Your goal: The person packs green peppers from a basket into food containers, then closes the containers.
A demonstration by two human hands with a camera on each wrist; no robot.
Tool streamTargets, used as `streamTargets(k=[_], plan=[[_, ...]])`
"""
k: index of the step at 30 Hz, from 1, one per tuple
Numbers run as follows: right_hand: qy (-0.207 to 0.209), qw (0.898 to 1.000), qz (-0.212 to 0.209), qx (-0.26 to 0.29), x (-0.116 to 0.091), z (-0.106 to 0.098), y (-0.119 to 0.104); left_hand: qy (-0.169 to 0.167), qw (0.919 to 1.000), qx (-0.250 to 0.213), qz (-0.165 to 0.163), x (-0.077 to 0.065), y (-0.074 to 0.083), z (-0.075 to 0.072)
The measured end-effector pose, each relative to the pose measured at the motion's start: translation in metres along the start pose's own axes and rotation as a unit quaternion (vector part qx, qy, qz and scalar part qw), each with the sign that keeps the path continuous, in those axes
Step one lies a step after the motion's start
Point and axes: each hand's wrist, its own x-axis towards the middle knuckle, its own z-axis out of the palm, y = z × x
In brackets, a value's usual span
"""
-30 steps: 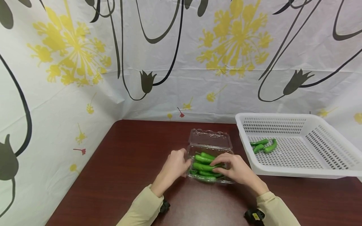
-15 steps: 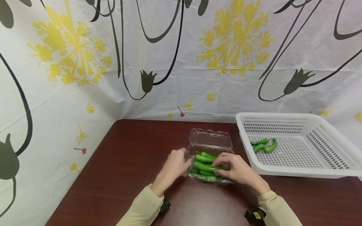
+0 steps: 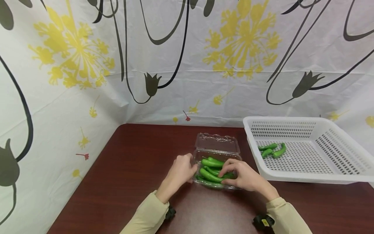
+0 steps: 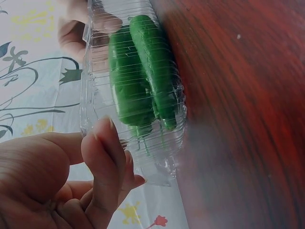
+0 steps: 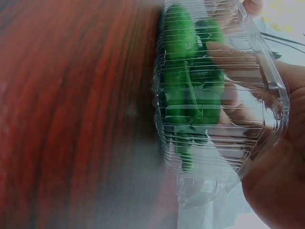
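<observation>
A clear plastic clamshell box (image 3: 217, 155) with green chili peppers (image 3: 212, 163) inside lies on the table, its lid (image 3: 217, 144) tipped back. At its left side, my left hand (image 3: 180, 168) pinches the rim between thumb and fingers; the left wrist view shows this hand (image 4: 95, 174) at the box's edge (image 4: 157, 164). My right hand (image 3: 242, 174) reaches in from the right. Its thumb and fingers are curled about the right end of a chili pepper (image 3: 208, 175). Through the ribbed wall (image 5: 228, 138) in the right wrist view, its fingers (image 5: 238, 56) show beside the peppers.
To the right stands a white perforated basket (image 3: 309, 178) with several green chili peppers (image 3: 280, 151) at its left end. The dark red-brown table (image 3: 146, 162) meets a white patterned curtain (image 3: 187, 97) at the back and left.
Inside the box my right hand has shifted slightly, its fingers lower toward the front. The pepper under them has turned, and another pepper behind it shows more. My left hand has stayed in place.
</observation>
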Motion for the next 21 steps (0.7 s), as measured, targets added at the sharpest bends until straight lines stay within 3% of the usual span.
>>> streamTargets(k=[7, 21], plan=[[-0.016, 1.000, 0.006, -0.015, -0.0008, 0.0005, 0.0000, 0.002, 1.0000, 0.008, 0.003, 0.0000, -0.0011, 0.0000], [-0.003, 1.000, 0.001, -0.018, -0.0009, 0.0011, -0.0002, -0.005, 1.0000, 0.001, -0.006, -0.0006, 0.0013, -0.0010]])
